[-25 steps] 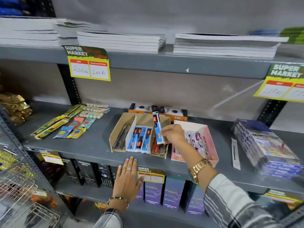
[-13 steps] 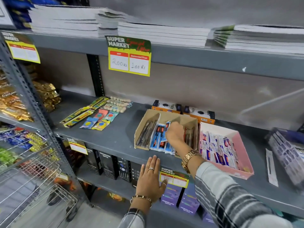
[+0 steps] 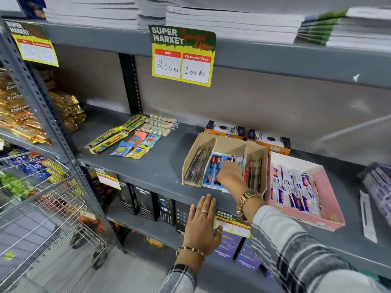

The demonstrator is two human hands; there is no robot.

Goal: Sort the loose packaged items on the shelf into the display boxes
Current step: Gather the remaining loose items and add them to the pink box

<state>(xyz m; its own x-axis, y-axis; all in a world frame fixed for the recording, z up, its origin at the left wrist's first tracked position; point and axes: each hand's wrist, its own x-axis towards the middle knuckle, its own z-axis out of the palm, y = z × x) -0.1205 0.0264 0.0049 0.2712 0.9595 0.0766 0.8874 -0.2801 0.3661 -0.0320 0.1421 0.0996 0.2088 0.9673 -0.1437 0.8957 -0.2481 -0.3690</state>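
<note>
A three-compartment cardboard display box sits on the grey shelf. Its left and right compartments hold dark pens. My right hand reaches into the middle compartment, its fingers curled down on a blue-and-white packet among the other blue packets. My left hand lies flat on the shelf's front edge with fingers spread and holds nothing. Loose items lie at the shelf's left: long yellow-green packs, small coloured packets and beige strips.
A pink display box with white-blue packets stands right of the cardboard box. Orange boxes sit behind. A long white packet and a purple stack lie far right. A wire trolley stands at lower left.
My right hand has lowered the blue packet from above the cardboard box into its middle compartment. The view has shifted left and closer. My left hand has stayed on the shelf edge.
</note>
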